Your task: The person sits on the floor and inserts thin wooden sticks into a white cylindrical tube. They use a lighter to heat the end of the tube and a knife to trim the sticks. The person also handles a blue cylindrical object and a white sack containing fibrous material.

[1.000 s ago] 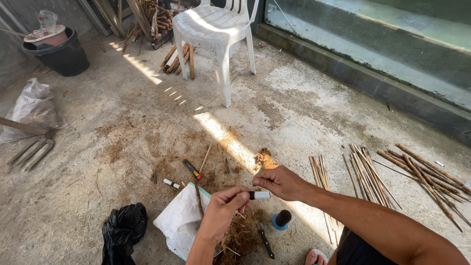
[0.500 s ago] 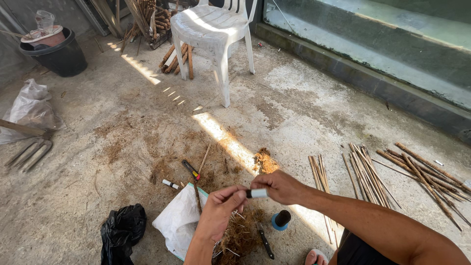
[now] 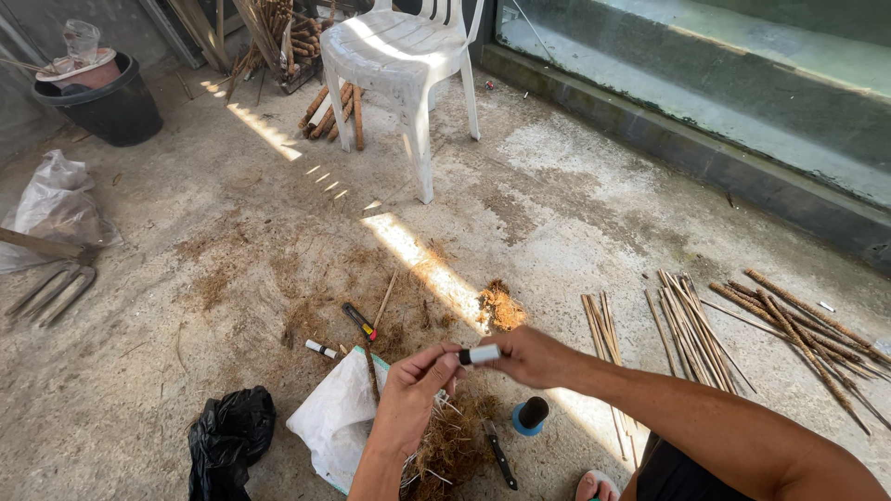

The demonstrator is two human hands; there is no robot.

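My right hand (image 3: 531,357) pinches a small white tube with a dark cap (image 3: 480,354) at its right end. My left hand (image 3: 415,392) meets the tube's dark end with closed fingertips, just above a heap of brown coconut fibre (image 3: 453,443) on the concrete floor. A thin stick (image 3: 371,368) rises from the floor beside the left hand. A black spool with a blue rim (image 3: 531,416) stands under my right forearm. A dark-handled knife (image 3: 497,455) lies by the fibre heap.
A white sack (image 3: 336,420) and black plastic bag (image 3: 228,436) lie at lower left. A red-and-yellow-handled tool (image 3: 360,322) and a small white tube (image 3: 322,349) lie nearby. Bundles of sticks (image 3: 685,325) spread right. A white plastic chair (image 3: 401,65), black bucket (image 3: 105,104) stand beyond.
Both hands have dropped slightly and drawn closer together around the white tube; the left fingertips now close on its dark end. Nothing else has moved.
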